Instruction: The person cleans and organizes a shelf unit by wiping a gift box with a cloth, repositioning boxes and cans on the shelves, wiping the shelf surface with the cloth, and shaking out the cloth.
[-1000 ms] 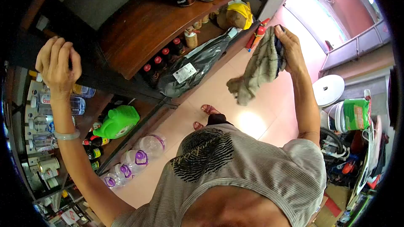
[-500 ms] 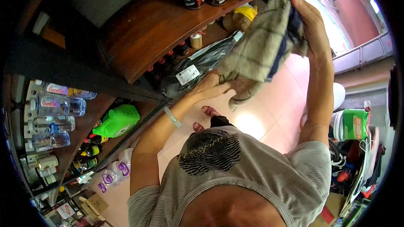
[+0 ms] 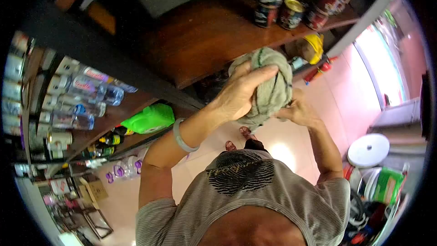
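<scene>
A grey-beige cloth with dark stripes (image 3: 272, 89) is bunched up in front of my chest. My left hand (image 3: 239, 92) grips it from the left, the thumb laid across its front; a pale bangle (image 3: 180, 136) circles that wrist. On the lower right side of the bundle, my right hand (image 3: 301, 108) holds the cloth with bent fingers, partly hidden behind it. Just beyond the cloth is the brown wooden shelf (image 3: 195, 41), where stacked drink cans (image 3: 291, 13) stand at the right end.
Left shelves hold water bottles (image 3: 86, 89) and a green jug (image 3: 150, 118). Purple-handled clear bottles (image 3: 123, 168) stand on the floor. A yellow item (image 3: 314, 48) lies under the shelf's right end. To the right are a round white lid (image 3: 368, 150) and a green-labelled bucket (image 3: 388, 186).
The cloth went from hanging stretched between both hands to a compact bundle. My left hand moved up onto it, and my right hand came down and inward. The view shifted left.
</scene>
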Motion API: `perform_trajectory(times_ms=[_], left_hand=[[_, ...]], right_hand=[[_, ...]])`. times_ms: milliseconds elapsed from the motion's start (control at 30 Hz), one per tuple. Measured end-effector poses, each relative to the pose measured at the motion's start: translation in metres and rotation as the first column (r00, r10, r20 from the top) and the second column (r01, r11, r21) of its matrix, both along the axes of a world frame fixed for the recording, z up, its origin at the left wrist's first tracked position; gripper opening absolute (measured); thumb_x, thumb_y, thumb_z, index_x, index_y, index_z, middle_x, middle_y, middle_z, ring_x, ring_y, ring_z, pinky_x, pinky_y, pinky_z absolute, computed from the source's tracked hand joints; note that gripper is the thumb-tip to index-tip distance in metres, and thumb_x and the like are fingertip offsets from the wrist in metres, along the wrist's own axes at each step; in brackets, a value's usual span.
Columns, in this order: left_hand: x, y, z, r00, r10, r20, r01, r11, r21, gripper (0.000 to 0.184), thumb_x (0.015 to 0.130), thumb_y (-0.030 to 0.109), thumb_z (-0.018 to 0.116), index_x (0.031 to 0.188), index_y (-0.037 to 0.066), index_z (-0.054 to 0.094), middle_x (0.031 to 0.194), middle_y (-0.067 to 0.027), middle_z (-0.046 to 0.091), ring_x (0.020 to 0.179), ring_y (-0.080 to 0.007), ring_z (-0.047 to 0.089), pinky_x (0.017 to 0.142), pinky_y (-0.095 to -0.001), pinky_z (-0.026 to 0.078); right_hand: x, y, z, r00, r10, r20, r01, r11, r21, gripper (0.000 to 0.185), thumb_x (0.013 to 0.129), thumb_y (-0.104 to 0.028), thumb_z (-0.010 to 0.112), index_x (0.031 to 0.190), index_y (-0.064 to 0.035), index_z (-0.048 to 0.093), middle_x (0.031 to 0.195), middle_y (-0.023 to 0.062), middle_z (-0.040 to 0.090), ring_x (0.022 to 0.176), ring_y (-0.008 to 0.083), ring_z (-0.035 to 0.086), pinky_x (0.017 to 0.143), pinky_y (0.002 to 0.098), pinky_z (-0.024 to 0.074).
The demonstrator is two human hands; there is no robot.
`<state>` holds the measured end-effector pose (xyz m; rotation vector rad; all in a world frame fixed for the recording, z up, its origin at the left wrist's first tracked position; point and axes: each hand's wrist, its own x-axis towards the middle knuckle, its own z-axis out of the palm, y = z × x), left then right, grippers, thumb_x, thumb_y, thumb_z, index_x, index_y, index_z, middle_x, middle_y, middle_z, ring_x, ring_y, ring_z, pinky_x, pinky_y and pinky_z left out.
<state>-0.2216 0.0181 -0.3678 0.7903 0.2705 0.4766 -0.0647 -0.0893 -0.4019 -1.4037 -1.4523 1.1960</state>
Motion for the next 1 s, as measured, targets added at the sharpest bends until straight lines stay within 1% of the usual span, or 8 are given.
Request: perform_trajectory(times_ms=[167,333,433,500,567,733,767,1000], left_hand=[[-0.058,0.023,0.054,0.975,0.186,-0.122,-0.068,0.771,0.633,0.029,0.087,0.017,0.053,0.108,-0.003,0.056,0.103,-0.0074,0.060,0.095,-0.0148,0.056,0.084,-0.0287,0.044],[-0.100,0.024,0.113,0.821,0.488,-0.298,-0.101,0.636,0.765,0.030,0.090,0.017,0.052,0.113,-0.002,0.054,0.107,-0.0098,0.059,0.097,-0.0132,0.056,0.082,-0.0279,0.046],[-0.111,0.014,0.115,0.726,0.685,-0.051,-0.289,0.372,0.882,0.031,0.090,0.017,0.051,0.115,-0.002,0.053,0.107,-0.0093,0.059,0.098,-0.0129,0.055,0.082,-0.0261,0.046],[-0.119,0.014,0.113,0.610,0.780,0.138,-0.322,0.085,0.943,0.024,0.087,0.010,0.056,0.107,-0.002,0.057,0.098,-0.0086,0.061,0.091,-0.0134,0.057,0.077,-0.0243,0.046],[-0.128,0.020,0.106,0.492,0.788,0.371,-0.290,-0.253,0.923,0.017,0.081,0.005,0.063,0.095,-0.003,0.060,0.084,-0.0077,0.063,0.078,-0.0136,0.059,0.068,-0.0233,0.047],[-0.151,0.040,0.081,0.550,0.628,0.551,0.122,-0.713,0.691,0.017,0.064,-0.004,0.067,0.078,0.002,0.061,0.072,-0.0082,0.058,0.068,-0.0244,0.056,0.059,-0.0325,0.043],[-0.155,0.042,0.078,0.558,0.631,0.539,0.168,-0.721,0.672,0.017,0.063,-0.003,0.068,0.078,0.002,0.061,0.072,-0.0077,0.058,0.069,-0.0239,0.056,0.060,-0.0327,0.043],[-0.154,0.064,0.070,0.717,0.484,0.501,0.239,-0.846,0.476,0.013,0.064,0.003,0.067,0.075,0.003,0.061,0.070,-0.0062,0.058,0.078,-0.0230,0.058,0.075,-0.0366,0.046]], right_hand=[[-0.011,0.053,0.055,0.998,0.034,0.051,-0.046,0.966,0.253,0.037,0.071,-0.014,0.073,0.104,-0.0001,0.060,0.092,0.0053,0.065,0.083,0.0127,0.057,0.076,0.0284,0.0452],[-0.015,0.125,0.110,0.980,-0.187,-0.067,0.189,0.777,0.601,0.030,0.070,-0.008,0.069,0.098,-0.0014,0.059,0.087,0.0031,0.063,0.080,0.0122,0.056,0.073,0.0265,0.0452],[-0.004,0.165,0.139,0.953,-0.204,-0.225,0.304,0.640,0.706,0.041,0.071,0.003,0.061,0.112,-0.0007,0.053,0.098,0.0076,0.062,0.089,0.0173,0.058,0.081,0.0299,0.0459],[-0.024,0.176,0.158,0.851,-0.525,-0.004,0.134,0.210,0.968,0.023,0.084,-0.022,0.056,0.105,-0.0113,0.061,0.081,0.0093,0.063,0.070,0.0202,0.060,0.069,0.0269,0.0512],[-0.002,0.198,0.116,0.767,-0.610,0.199,-0.182,0.089,0.979,0.042,0.070,0.005,0.058,0.111,-0.0038,0.053,0.100,0.0127,0.060,0.089,0.0246,0.060,0.079,0.0356,0.0481],[-0.004,0.181,-0.002,0.026,-0.430,0.902,-0.453,0.800,0.395,0.042,0.068,-0.001,0.057,0.110,-0.0086,0.055,0.111,0.0162,0.052,0.080,0.0352,0.061,0.070,0.0403,0.0517],[-0.004,0.173,-0.008,-0.017,-0.084,0.996,-0.238,0.968,0.078,0.041,0.070,-0.005,0.058,0.110,-0.0091,0.055,0.113,0.0174,0.050,0.079,0.0350,0.062,0.068,0.0407,0.0519],[-0.058,0.185,0.040,0.183,-0.271,0.945,-0.058,0.956,0.286,0.047,0.084,-0.049,0.047,0.119,-0.0174,0.053,0.125,0.0186,0.041,0.108,0.0378,0.048,0.085,0.0491,0.0419]])
